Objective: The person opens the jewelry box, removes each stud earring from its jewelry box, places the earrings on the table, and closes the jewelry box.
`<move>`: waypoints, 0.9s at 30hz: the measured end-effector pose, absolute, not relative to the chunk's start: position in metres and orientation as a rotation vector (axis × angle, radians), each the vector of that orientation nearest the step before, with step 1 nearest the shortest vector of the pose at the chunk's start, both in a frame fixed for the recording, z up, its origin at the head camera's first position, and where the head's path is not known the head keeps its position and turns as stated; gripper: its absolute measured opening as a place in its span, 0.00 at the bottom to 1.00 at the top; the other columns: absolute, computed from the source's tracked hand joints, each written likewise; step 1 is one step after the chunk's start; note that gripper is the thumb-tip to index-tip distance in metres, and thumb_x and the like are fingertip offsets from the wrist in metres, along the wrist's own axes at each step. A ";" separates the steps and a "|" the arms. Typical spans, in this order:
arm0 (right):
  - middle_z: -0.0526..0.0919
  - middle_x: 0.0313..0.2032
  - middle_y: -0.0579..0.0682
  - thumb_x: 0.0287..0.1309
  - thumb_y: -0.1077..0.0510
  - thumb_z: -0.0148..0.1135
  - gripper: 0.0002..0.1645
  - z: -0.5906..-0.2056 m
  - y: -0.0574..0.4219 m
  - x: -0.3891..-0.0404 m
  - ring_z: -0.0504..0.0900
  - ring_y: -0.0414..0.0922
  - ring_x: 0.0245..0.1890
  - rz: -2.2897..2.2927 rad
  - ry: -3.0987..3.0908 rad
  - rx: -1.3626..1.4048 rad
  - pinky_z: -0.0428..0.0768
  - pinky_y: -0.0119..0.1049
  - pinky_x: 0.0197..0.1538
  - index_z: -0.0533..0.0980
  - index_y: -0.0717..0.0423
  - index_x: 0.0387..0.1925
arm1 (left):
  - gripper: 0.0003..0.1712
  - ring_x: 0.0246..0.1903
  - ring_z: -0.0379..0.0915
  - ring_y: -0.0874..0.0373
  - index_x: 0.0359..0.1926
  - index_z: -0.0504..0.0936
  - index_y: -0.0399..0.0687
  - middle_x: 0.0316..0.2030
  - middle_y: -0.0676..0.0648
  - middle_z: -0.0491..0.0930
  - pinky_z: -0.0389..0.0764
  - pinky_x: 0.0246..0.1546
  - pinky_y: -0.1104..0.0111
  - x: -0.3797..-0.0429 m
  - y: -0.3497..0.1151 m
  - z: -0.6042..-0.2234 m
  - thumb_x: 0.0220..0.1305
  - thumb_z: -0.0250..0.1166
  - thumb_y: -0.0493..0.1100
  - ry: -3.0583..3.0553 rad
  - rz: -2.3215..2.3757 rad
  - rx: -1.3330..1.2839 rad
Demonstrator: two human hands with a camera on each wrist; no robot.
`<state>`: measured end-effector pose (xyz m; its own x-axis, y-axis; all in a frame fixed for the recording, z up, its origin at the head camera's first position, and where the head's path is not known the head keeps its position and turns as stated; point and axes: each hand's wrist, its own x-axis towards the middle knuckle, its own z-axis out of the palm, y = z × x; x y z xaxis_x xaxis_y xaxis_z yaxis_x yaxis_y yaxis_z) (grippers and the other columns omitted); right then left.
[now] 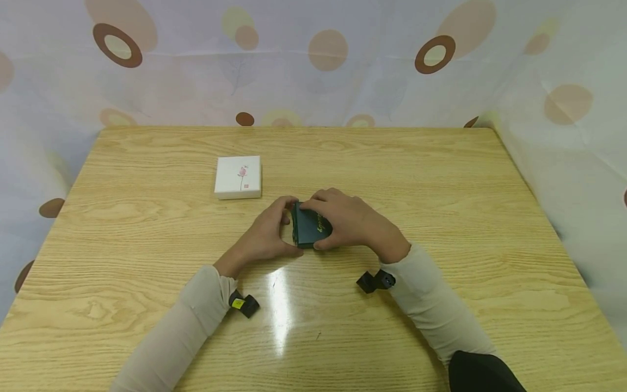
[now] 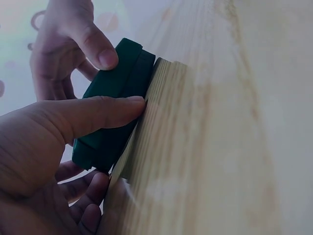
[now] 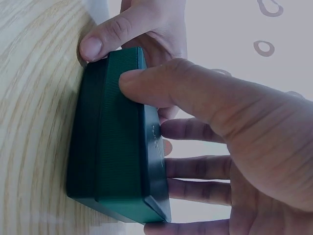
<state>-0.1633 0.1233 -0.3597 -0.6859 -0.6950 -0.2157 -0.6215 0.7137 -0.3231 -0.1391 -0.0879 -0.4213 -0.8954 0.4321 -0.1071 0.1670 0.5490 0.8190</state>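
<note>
A small dark green box (image 1: pixel 307 226) with gold lettering on its lid sits on the table between both hands. My left hand (image 1: pixel 266 233) holds it from the left, thumb along the lower part of its near side and fingers at the far side. From the right, my right hand (image 1: pixel 356 224) grips the lid, thumb on the ribbed near side and fingers reaching over to the far side. In the right wrist view, a seam parts the ribbed green lid (image 3: pixel 122 152) from the darker base (image 3: pixel 85 142).
A white box (image 1: pixel 238 177) with a pink flower on top lies on the wooden table (image 1: pixel 392 163), beyond and left of the hands. Dark wrist cameras (image 1: pixel 383 280) are strapped to both sleeves. A patterned curtain (image 1: pixel 294 65) hangs behind the table.
</note>
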 end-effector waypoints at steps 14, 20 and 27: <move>0.72 0.65 0.55 0.49 0.44 0.77 0.48 -0.364 0.126 -0.166 0.73 0.53 0.62 -0.346 2.560 -1.027 0.80 0.52 0.57 0.68 0.48 0.70 | 0.61 0.53 0.70 0.50 0.73 0.58 0.44 0.64 0.43 0.69 0.74 0.58 0.56 -0.139 -0.088 -0.422 0.41 0.84 0.45 2.504 1.249 0.477; 0.71 0.67 0.55 0.49 0.47 0.77 0.48 -0.362 0.129 -0.169 0.71 0.53 0.63 -0.373 2.534 -1.008 0.80 0.53 0.56 0.67 0.47 0.71 | 0.60 0.52 0.69 0.50 0.73 0.58 0.45 0.62 0.44 0.70 0.74 0.56 0.57 -0.141 -0.086 -0.421 0.42 0.83 0.45 2.505 1.236 0.459; 0.69 0.68 0.55 0.49 0.50 0.75 0.48 -0.364 0.136 -0.174 0.71 0.54 0.64 -0.407 2.552 -0.959 0.79 0.55 0.55 0.66 0.45 0.72 | 0.59 0.53 0.69 0.50 0.75 0.55 0.49 0.65 0.45 0.68 0.74 0.56 0.56 -0.142 -0.082 -0.418 0.46 0.81 0.46 2.493 1.213 0.413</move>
